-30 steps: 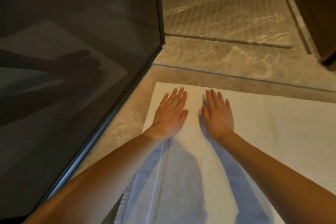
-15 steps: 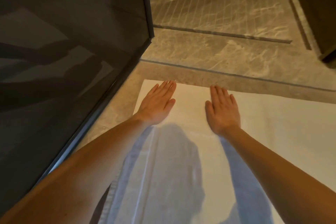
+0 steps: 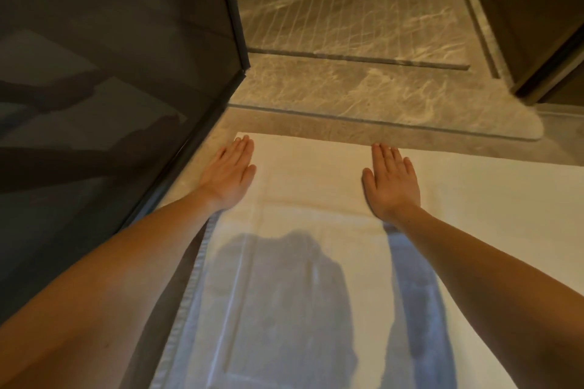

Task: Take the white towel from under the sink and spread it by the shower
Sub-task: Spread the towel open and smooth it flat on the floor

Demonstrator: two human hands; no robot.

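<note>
The white towel (image 3: 309, 193) lies flat on the stone floor, its far edge parallel to the shower threshold. My left hand (image 3: 229, 175) rests palm down on the towel's far left corner, fingers straight and together. My right hand (image 3: 392, 181) presses flat near the middle of the far edge, fingers extended. Neither hand grips anything. The towel's left hem runs down along my left forearm, and shadows of my arms and head fall across its near part.
A dark glass shower panel (image 3: 126, 88) with a black frame stands on the left, its corner post (image 3: 234, 9) just beyond my left hand. Marble shower floor (image 3: 347, 9) lies ahead past a raised threshold (image 3: 379, 133). A dark cabinet (image 3: 543, 25) stands at the upper right.
Both hands slid apart across the towel: the left toward the far left corner, the right further right along the far edge. The towel looks flatter there.
</note>
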